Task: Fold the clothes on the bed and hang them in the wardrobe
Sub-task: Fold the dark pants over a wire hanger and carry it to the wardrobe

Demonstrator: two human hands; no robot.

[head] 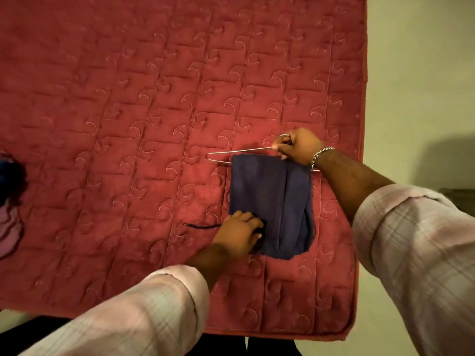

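Head view | one folded navy garment (pixel 270 201) near mattress (pixel 128 98) right edge, draped on one wire hanger (pixel 231 152) | right hand (pixel 298 146) pinching hanger hook | left hand (pixel 237 233) fingers curled, gripping garment's near-left corner | more clothes (pixel 7 201) at left edge.

Partly hidden, partly cropped

Beneath the folded blue garment (pixel 270 201): hanger (pixel 239 151) bar hidden. Far left of it: more clothes (pixel 7 201), cropped by the edge.
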